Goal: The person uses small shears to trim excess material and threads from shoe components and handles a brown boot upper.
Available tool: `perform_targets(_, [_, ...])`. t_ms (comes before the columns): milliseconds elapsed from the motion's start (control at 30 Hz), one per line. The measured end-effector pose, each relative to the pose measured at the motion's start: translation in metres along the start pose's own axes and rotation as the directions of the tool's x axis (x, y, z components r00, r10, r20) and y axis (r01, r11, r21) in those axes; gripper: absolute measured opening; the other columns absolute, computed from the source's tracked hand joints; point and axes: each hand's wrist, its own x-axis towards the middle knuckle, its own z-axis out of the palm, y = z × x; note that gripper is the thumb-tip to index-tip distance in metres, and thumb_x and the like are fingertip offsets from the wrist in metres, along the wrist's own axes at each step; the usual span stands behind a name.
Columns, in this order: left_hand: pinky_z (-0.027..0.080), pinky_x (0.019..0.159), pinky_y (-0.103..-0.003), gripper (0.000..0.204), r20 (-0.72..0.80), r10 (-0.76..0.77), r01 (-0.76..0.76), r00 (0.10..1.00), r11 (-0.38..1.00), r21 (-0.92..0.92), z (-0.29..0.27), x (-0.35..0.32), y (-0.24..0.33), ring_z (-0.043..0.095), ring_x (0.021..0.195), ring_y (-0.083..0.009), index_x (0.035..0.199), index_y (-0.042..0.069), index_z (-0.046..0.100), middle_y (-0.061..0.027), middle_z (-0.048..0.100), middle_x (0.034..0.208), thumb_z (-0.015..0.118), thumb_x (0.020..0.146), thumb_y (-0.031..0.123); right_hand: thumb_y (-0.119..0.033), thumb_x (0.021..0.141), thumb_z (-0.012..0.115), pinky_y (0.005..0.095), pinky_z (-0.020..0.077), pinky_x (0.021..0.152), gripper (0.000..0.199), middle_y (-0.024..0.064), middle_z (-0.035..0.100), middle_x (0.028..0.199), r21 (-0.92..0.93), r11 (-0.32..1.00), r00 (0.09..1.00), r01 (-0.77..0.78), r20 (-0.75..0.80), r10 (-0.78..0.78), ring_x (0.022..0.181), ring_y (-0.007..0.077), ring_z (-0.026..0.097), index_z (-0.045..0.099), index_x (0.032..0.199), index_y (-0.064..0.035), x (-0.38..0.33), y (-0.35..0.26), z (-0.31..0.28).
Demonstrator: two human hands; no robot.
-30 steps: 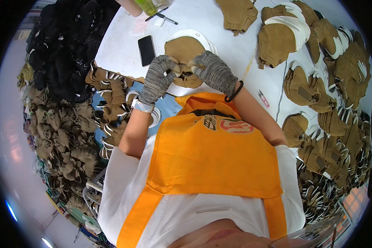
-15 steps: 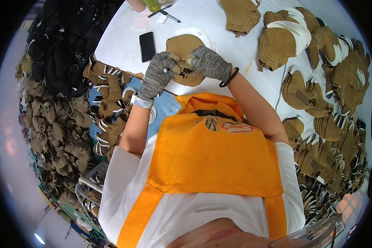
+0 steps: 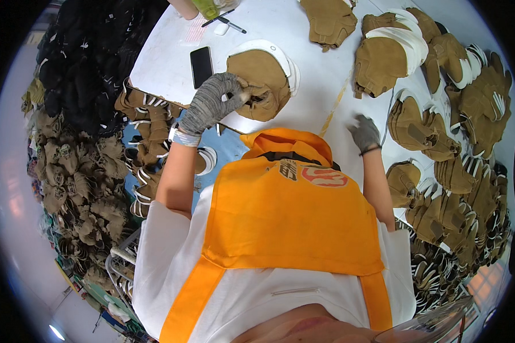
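Note:
My left hand, in a grey knit glove, grips the near edge of a tan suede shoe upper that lies on white lining pieces on the white table. My right hand, also gloved, hovers with spread fingers over the table to the right, holding nothing. It is close to a stack of tan uppers at the table's right side.
A black phone lies left of the held upper. Pens lie at the far edge. More tan uppers with white linings crowd the right side. Piles of tan pieces and black pieces fill the left.
My right hand has let go of the tan upper and moved right toward the stacked uppers. My left hand stays gripping the upper.

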Motion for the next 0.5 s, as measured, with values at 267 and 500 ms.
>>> perform_targets(267, [0.051,0.084,-0.029,0.039,0.091,-0.281,0.293,0.955,0.944,-0.153,0.003,0.022,-0.004,0.063,0.094,-0.0191,0.114,0.005,0.061,-0.0114,0.065,0.099,0.076,0.079,0.015,-0.029,0.078,0.068,0.0455,0.0503,0.080,0.034,0.0170,0.064,0.101,0.133,0.962,0.957,-0.240,-0.133,0.257,0.094,0.0365,0.063,0.061,0.106,-0.0112,-0.020,0.079,0.094])
perform_targets(500, [0.051,0.085,-0.032,0.029,0.254,-0.033,0.026,0.967,0.999,0.030,-0.010,0.035,0.000,0.064,0.092,-0.0222,0.105,0.009,0.069,-0.0077,0.066,0.102,0.074,0.076,0.012,-0.024,0.089,0.060,0.0314,0.0465,0.061,0.021,0.0048,0.059,0.076,0.792,0.595,0.989,-0.137,0.072,0.131,0.064,0.0173,0.056,0.062,0.099,-0.0045,0.002,0.042,0.062])
